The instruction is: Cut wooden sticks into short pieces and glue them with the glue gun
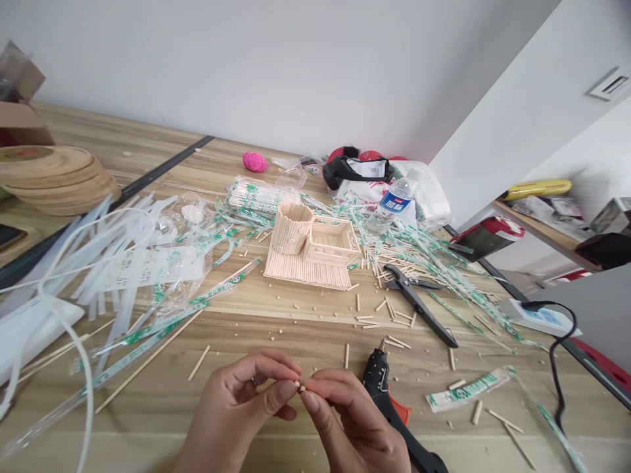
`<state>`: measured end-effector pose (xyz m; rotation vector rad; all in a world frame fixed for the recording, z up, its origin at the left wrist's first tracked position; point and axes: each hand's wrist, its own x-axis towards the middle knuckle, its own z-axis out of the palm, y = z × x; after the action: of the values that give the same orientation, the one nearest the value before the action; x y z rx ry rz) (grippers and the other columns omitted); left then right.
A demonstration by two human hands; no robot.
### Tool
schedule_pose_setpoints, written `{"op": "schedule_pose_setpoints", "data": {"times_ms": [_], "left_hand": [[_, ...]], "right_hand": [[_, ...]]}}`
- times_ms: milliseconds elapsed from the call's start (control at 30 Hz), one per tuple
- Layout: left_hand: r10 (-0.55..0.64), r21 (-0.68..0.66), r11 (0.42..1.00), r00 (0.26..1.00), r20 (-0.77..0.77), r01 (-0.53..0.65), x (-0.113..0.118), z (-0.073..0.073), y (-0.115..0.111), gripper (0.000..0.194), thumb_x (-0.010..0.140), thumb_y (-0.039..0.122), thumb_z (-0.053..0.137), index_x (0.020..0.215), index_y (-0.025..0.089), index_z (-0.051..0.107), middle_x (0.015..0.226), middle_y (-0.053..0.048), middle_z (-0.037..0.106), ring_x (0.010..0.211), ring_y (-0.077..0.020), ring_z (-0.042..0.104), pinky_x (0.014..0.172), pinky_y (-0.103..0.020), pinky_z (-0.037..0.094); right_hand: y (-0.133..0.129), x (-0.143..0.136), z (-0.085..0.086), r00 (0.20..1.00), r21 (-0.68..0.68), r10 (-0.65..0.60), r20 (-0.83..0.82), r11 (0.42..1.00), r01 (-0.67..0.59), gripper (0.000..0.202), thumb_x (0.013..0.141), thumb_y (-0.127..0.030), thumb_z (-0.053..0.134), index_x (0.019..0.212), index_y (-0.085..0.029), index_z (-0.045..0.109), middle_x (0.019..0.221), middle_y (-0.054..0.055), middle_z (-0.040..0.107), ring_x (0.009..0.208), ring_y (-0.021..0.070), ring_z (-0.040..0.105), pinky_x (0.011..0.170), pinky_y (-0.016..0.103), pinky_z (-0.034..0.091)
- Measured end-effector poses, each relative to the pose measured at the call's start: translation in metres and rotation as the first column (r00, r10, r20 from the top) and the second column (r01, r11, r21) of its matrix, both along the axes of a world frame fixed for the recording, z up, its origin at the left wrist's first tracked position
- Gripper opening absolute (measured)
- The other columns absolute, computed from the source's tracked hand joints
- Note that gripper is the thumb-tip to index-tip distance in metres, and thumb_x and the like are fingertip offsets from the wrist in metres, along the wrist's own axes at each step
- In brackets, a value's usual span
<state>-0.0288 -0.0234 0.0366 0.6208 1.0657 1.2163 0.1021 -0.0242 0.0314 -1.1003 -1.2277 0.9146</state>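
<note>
My left hand [246, 401] and my right hand [352, 420] meet fingertip to fingertip low in the middle of the head view. Each is closed in a pinch. Tiny pale stick offcuts [298, 386] show between the fingertips, mostly covered by them. Just right of my right hand lies a black hot glue gun [377, 374] with an orange trigger. Beyond the hands stands a model of wooden sticks: a round cup [292, 230] and a square railed box [333, 242] on a flat stick base [305, 272].
Pruning shears [419, 305] lie right of the model amid cut sticks. A water bottle [394, 202], chopstick wrappers [438, 263] and a pink yarn ball [255, 161] are farther back. Glue sticks [118, 263] and a white cable [73, 335] cover the left. A power strip [537, 318] sits at right.
</note>
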Motion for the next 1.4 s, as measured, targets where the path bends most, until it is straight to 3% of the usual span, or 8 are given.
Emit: {"op": "schedule_pose_setpoints", "data": {"times_ms": [700,933,1200,1400], "left_hand": [[0.001,0.015,1.0,0.999,-0.035,0.0,0.002,0.004,0.0,0.01,0.065,0.031,0.082,0.063,0.022,0.078,0.08,-0.004,0.068,0.066,-0.0159,0.063,0.052,-0.02,0.055],[0.126,-0.011,0.992,0.99,-0.063,-0.127,0.009,0.012,-0.002,0.015,0.059,0.034,0.085,0.058,0.021,0.077,0.076,-0.003,0.067,0.061,-0.0148,0.062,0.049,-0.021,0.054],[0.058,-0.003,0.998,0.995,-0.087,-0.058,0.004,0.004,0.002,0.012,0.062,0.033,0.083,0.061,0.022,0.078,0.08,-0.005,0.067,0.068,-0.0176,0.065,0.049,-0.019,0.056],[0.023,0.01,1.0,0.993,-0.119,-0.022,0.003,0.004,0.002,0.01,0.066,0.032,0.081,0.064,0.022,0.079,0.083,-0.005,0.067,0.072,-0.0187,0.066,0.052,-0.02,0.058]], "right_hand": [[0.0,0.001,0.002,1.0,-0.015,-0.005,0.021,1.0,0.005,0.006,0.077,-0.024,0.072,0.073,-0.026,0.076,0.066,0.002,0.068,0.063,0.0168,0.063,0.056,0.025,0.049],[0.0,-0.001,0.0,0.999,-0.008,-0.023,0.03,1.0,0.023,0.007,0.077,-0.026,0.072,0.071,-0.025,0.076,0.064,0.002,0.068,0.06,0.0171,0.063,0.053,0.025,0.05],[0.0,0.004,-0.005,0.999,-0.047,0.024,0.022,0.999,-0.023,0.012,0.078,-0.021,0.07,0.08,-0.029,0.078,0.073,0.002,0.071,0.068,0.0181,0.066,0.062,0.026,0.052],[0.0,0.003,-0.001,1.0,-0.057,0.017,0.024,0.998,-0.016,0.009,0.076,-0.019,0.071,0.076,-0.026,0.076,0.072,0.002,0.07,0.065,0.0163,0.065,0.058,0.023,0.05]]}}
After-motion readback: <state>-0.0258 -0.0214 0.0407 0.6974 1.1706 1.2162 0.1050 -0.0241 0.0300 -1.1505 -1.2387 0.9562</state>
